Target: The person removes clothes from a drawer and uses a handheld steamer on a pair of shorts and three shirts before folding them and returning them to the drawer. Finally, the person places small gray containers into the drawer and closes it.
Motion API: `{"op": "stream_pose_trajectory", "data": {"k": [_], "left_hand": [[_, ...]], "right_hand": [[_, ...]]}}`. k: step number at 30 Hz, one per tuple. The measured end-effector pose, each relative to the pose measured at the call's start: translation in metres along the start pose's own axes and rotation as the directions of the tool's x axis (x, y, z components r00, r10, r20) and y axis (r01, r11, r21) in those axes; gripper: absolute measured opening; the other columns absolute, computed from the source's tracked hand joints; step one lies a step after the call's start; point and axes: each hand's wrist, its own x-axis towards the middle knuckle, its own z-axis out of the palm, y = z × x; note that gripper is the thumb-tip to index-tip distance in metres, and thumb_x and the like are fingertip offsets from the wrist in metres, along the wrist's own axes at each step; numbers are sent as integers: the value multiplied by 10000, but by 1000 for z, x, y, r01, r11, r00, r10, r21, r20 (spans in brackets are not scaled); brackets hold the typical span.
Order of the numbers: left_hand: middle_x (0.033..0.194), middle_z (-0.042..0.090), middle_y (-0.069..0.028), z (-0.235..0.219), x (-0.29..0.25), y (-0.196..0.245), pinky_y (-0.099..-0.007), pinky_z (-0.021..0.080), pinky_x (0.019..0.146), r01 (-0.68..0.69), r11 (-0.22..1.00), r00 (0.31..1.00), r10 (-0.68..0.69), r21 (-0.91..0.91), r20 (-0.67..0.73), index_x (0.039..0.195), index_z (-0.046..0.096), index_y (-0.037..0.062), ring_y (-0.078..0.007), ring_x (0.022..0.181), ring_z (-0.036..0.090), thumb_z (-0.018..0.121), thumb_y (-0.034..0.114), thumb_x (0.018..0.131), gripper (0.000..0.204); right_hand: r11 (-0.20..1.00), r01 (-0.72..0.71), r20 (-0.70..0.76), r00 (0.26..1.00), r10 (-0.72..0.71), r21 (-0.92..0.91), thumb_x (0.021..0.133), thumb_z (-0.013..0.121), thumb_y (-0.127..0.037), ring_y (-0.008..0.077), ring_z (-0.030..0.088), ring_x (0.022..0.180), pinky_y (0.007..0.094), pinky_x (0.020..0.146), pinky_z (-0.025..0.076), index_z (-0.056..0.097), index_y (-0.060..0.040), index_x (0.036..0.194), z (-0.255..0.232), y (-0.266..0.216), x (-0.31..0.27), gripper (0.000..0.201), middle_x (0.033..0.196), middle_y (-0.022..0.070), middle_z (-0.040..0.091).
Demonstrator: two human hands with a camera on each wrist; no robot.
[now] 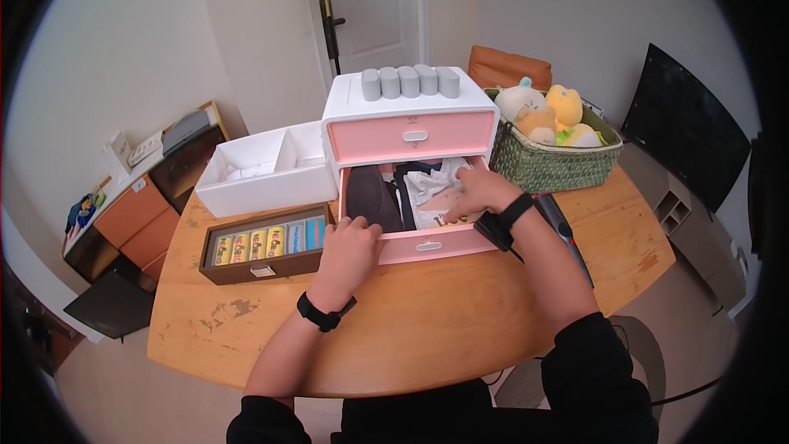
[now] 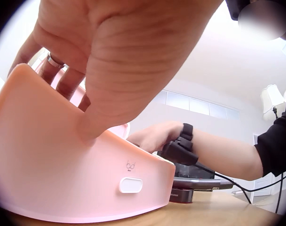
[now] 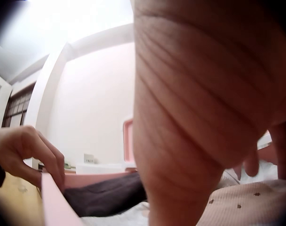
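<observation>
A pink lower drawer (image 1: 394, 248) is pulled out of the white cabinet (image 1: 349, 115), with folded clothes inside. My left hand (image 1: 349, 255) grips the drawer's front edge near its left corner, thumb outside and fingers over the rim. Inside the drawer, my right hand (image 1: 485, 191) rests with spread fingers on the clothes at the right side. Under it lie a white garment (image 1: 426, 185) and a pale spotted cloth (image 3: 244, 202). A dark grey folded cloth (image 1: 371, 199) fills the drawer's left part. In the right wrist view, my palm hides part of the clothes.
Left of the cabinet are a white divided box (image 1: 267, 193) and a brown case (image 1: 238, 276) of colourful packs. A green basket (image 1: 526, 166) of plush toys stands right. Several grey containers (image 1: 408, 82) top the cabinet. A dark elongated device (image 1: 567, 234) lies beside my right forearm.
</observation>
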Motion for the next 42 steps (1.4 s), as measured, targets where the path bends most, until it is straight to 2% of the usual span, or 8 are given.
{"op": "stream_pose_trajectory", "data": {"k": [3,14,23,29,33,37,40,42], "left_hand": [[893,657,-104,-10,-6,10,-460,488,819,-48,998,995,52,50,-84,906,731,91,-304,929,668,749,178,890,90],[918,655,-83,14,-2,22,-436,491,804,-4,1000,1000,4,25,-2,1057,748,98,-290,941,663,724,121,896,165],[1172,608,-207,-11,8,34,-437,517,948,-29,924,967,-70,-382,-244,1375,574,-31,-364,1056,636,817,251,893,609],[1435,549,-184,-38,30,39,-449,479,1083,12,617,951,-251,-787,-182,1590,298,-29,-311,1297,566,861,232,884,940],[1486,569,-107,-61,26,29,-358,480,1078,217,-181,974,99,-959,201,1565,408,9,-190,1293,570,863,116,873,835],[1286,701,-41,-73,-2,24,-332,527,999,324,195,936,75,-926,344,1351,645,28,-151,1169,645,832,63,900,490],[1123,771,-75,-77,-22,17,-306,541,881,210,509,978,-116,-835,175,1214,728,12,-175,998,709,812,93,906,329],[1048,734,-91,-79,-40,16,-360,549,852,-66,845,990,-10,-531,-139,1163,736,23,-312,964,703,804,51,795,375]], "right_hand": [[976,-182,241,948,207,-122,534,959,-486,399,644,1244,462,1020,536,676,48,1227,-27,-29,-1,920,1232,250,723],[992,121,193,974,-115,-19,716,877,-226,328,725,851,428,766,560,707,-21,891,-5,2,1,318,862,175,736],[519,50,-49,999,-16,853,969,711,-150,50,608,801,227,701,486,665,-82,907,-91,-13,3,103,871,-41,656],[-131,-24,-1,983,-185,991,991,637,-128,154,731,970,293,855,582,668,25,1216,-126,-54,-31,274,1113,109,745],[-272,-235,72,864,-499,933,994,574,-105,205,718,1082,319,945,574,586,82,1360,-107,-77,-51,411,1281,179,695],[-51,-201,152,863,-482,978,965,689,-121,85,669,919,246,802,533,678,-4,1129,-84,-91,-51,202,1057,42,705],[182,39,64,846,-529,983,979,703,-127,41,602,849,225,740,485,633,-55,978,-70,-86,-49,100,951,-18,659],[347,206,19,836,-548,915,968,760,-192,59,576,831,236,744,472,594,-66,921,-67,-101,-77,214,885,-25,626]]}}
